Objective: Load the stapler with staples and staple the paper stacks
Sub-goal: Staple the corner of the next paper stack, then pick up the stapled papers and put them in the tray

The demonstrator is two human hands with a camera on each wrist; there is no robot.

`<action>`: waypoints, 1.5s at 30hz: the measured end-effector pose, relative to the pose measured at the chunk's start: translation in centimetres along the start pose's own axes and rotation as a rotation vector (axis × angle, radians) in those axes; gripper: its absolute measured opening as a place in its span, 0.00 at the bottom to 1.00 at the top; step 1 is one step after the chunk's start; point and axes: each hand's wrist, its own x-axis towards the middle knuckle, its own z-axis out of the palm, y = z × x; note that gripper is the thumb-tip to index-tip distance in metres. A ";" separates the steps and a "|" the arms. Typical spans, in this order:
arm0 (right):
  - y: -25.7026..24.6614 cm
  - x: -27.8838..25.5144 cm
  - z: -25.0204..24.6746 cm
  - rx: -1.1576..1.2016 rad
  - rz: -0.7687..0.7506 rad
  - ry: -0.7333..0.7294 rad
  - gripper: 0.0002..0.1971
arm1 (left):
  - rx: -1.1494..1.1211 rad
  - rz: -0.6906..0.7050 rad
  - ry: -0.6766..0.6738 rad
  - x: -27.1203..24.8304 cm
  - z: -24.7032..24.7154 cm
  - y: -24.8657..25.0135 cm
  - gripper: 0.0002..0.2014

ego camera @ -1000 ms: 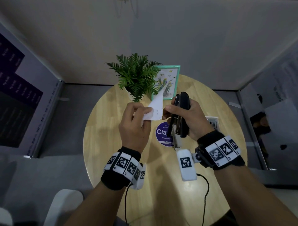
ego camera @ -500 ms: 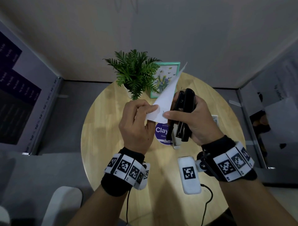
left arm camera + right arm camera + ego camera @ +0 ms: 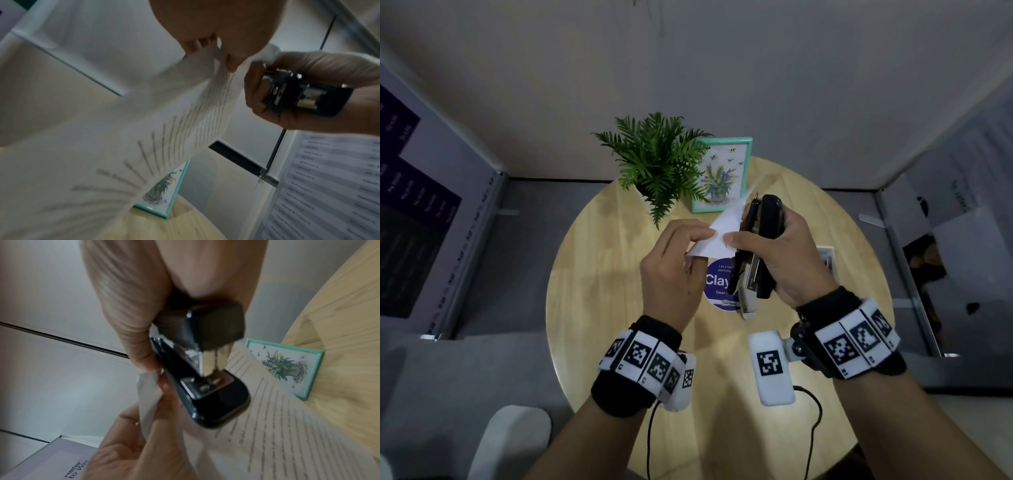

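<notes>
My right hand [image 3: 756, 233] grips a black stapler [image 3: 768, 226] upright above the round table, nose pointing away from me. Its metal head and anvil show in the right wrist view [image 3: 207, 379], with no paper seen between them. My left hand [image 3: 705, 237] pinches the near corner of a printed paper stack [image 3: 717, 236], which rises behind the stapler. My right thumb [image 3: 736, 237] touches that same corner. In the left wrist view the blurred paper [image 3: 144, 129] runs down from my fingers, beside the stapler [image 3: 304, 97]. The paper [image 3: 277, 410] lies behind the stapler's base.
The wooden table [image 3: 599, 274] carries a potted fern [image 3: 657, 161], a teal-framed flower picture [image 3: 726, 171], a purple round sticker [image 3: 717, 284] and a small white box [image 3: 827, 260] at the right. Grey upholstery and printed boards surround the table.
The paper has swung up and toward the stapler, and its corner now sits under my right thumb. Both hands have drawn closer together.
</notes>
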 end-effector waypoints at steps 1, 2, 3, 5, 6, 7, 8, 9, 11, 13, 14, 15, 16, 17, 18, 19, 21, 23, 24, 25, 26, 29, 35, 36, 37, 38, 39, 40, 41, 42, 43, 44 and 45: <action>0.0 0.0 -0.1 0.015 0.009 0.005 0.14 | -0.027 -0.042 -0.018 0.0 0.0 0.1 0.16; -0.1 0.1 -0.2 0.038 0.020 0.008 0.12 | -0.052 -0.098 -0.033 0.1 0.0 0.1 0.15; -0.2 0.1 -0.3 0.064 0.029 0.002 0.10 | -0.078 -0.162 -0.045 0.2 0.0 0.1 0.13; -0.5 0.1 -0.6 0.107 0.046 -0.019 0.05 | -0.128 -0.284 -0.063 0.4 0.1 -0.2 0.07; -0.7 0.2 -0.9 0.125 0.066 -0.022 0.03 | -0.154 -0.345 -0.075 0.5 0.1 -0.5 0.04; -0.7 0.4 -1.2 0.137 0.095 -0.011 0.04 | -0.175 -0.410 -0.092 0.7 0.1 -0.9 0.02; -0.5 0.6 -1.7 0.152 0.132 0.006 0.05 | -0.189 -0.473 -0.112 0.7 0.1 -1.5 0.02; -0.2 0.9 -2.3 0.163 0.168 0.029 0.05 | -0.196 -0.523 -0.132 0.6 0.1 -2.2 0.03; 0.7 1.5 -3.8 0.156 0.226 0.071 0.05 | -0.196 -0.601 -0.168 0.2 0.0 -3.9 0.03; 2.5 2.1 -5.3 0.057 0.279 0.118 0.07 | -0.178 -0.691 -0.192 -0.5 0.2 -5.9 0.05; 3.7 2.4 -6.2 -0.022 0.305 0.145 0.08 | -0.170 -0.742 -0.202 -0.9 0.2 -7.0 0.06; 4.9 2.7 -7.0 -0.107 0.324 0.175 0.10 | -0.170 -0.795 -0.211 -1.3 0.4 -8.0 0.07; 6.2 3.0 -7.7 -0.205 0.336 0.196 0.12 | -0.168 -0.844 -0.223 -1.7 0.5 -8.8 0.07; 7.4 3.4 -8.4 -0.322 0.353 0.200 0.14 | -0.169 -0.888 -0.233 -2.1 0.6 -9.5 0.08; 8.7 3.8 -8.9 -0.441 0.374 0.195 0.15 | -0.173 -0.927 -0.238 -2.5 0.6 -10.1 0.07; 9.7 4.2 -9.3 -0.550 0.401 0.188 0.15 | -0.185 -0.964 -0.234 -2.8 0.6 -10.5 0.07; 11.7 4.9 -9.7 -0.719 0.432 0.194 0.13 | -0.193 -1.022 -0.228 -3.2 0.6 -11.4 0.08; 13.6 5.7 -9.7 -0.822 0.442 0.201 0.15 | -0.175 -1.051 -0.249 -3.6 0.6 -12.2 0.10; 14.5 6.1 -9.6 -0.863 0.447 0.204 0.17 | -0.167 -1.060 -0.261 -3.6 0.6 -12.5 0.10; 15.1 6.4 -9.3 -0.902 0.451 0.202 0.17 | -0.164 -1.066 -0.268 -3.7 0.6 -12.7 0.09; 15.8 6.6 -9.0 -0.943 0.452 0.196 0.17 | -0.162 -1.068 -0.273 -3.8 0.7 -12.9 0.09; 17.2 7.1 -8.5 -1.064 0.483 0.161 0.17 | -0.142 -1.064 -0.281 -3.9 0.8 -13.1 0.07; 19.5 8.1 -8.8 -1.201 0.497 0.044 0.13 | -0.137 -1.043 -0.278 -3.9 0.8 -12.2 0.07; 19.5 8.1 -8.8 -1.219 0.488 0.045 0.15 | -0.143 -1.041 -0.271 -3.9 0.5 -12.0 0.08; 19.3 7.9 -8.8 -1.229 0.458 0.071 0.16 | -0.152 -1.041 -0.264 -3.8 0.3 -11.8 0.08; 19.0 7.7 -8.8 -1.209 0.393 0.119 0.17 | -0.173 -1.040 -0.253 -3.7 -0.1 -11.5 0.08; 18.5 7.2 -8.6 -1.139 0.308 0.177 0.17 | -0.198 -1.039 -0.240 -3.5 -0.5 -11.1 0.08; 17.9 6.6 -8.3 -1.030 0.219 0.220 0.17 | -0.220 -1.032 -0.224 -3.4 -0.9 -10.8 0.08; 17.1 5.8 -7.9 -0.894 0.163 0.229 0.17 | -0.234 -1.025 -0.205 -3.2 -1.4 -10.3 0.07; 16.4 4.9 -7.4 -0.731 0.137 0.208 0.17 | -0.244 -1.016 -0.183 -3.0 -2.0 -9.9 0.07; 15.6 3.9 -6.7 -0.540 0.145 0.163 0.16 | -0.251 -1.003 -0.160 -2.8 -2.6 -9.4 0.06; 14.8 3.0 -5.9 -0.344 0.184 0.105 0.17 | -0.257 -0.988 -0.137 -2.6 -3.3 -9.1 0.06; 14.4 2.2 -5.2 -0.175 0.247 0.031 0.19 | -0.259 -0.972 -0.115 -2.4 -4.1 -8.8 0.06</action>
